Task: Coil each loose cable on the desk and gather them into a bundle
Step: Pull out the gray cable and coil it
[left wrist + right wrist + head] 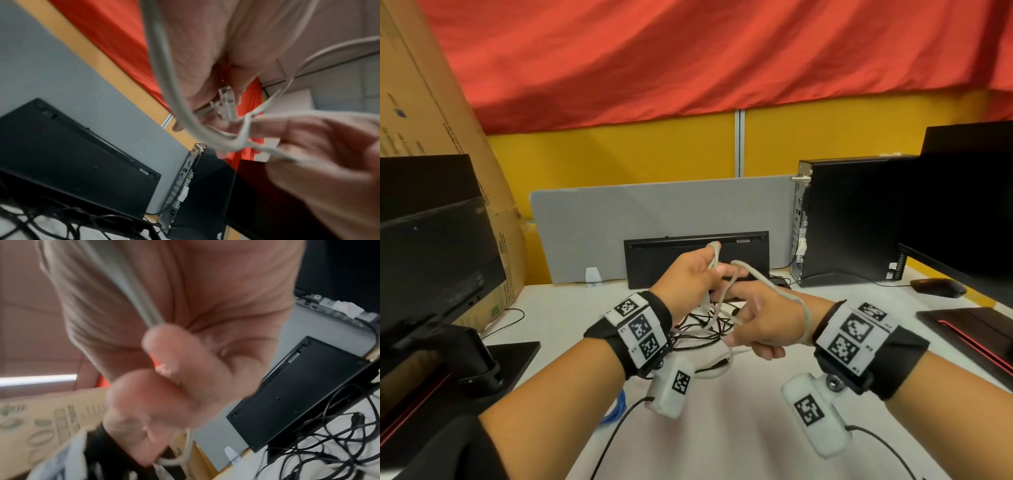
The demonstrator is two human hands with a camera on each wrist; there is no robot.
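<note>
Held up above the white desk [722,428], between the two hands: a pale grey cable [763,279], looped from the left hand [690,277] across the back of the right hand [763,322] and round its wrist. A clear plastic plug [226,102] on the cable's end, tucked against the left palm in the left wrist view. Below the hands, lying loose on the desk: a tangle of thin black cables [705,325], with a white strand [717,368] trailing out of it toward the near edge. A coil of blue cable [616,407] partly hidden behind the left forearm.

Behind the tangle, propped against a grey divider panel [654,212]: a black keyboard [695,253], standing on its long edge. To the right, a black desktop computer [852,219], a black mouse [938,287] and a dark monitor [969,205]. To the left, another dark monitor [431,240] and a large cardboard box [431,102]. Red cloth [688,51] draped above yellow partitions [619,154].

Left hand raised, fingers curled round several strands of the grey cable. Right hand lower, thumb and curled fingers clamped on the same cable, a stretch running across its palm in the right wrist view.
</note>
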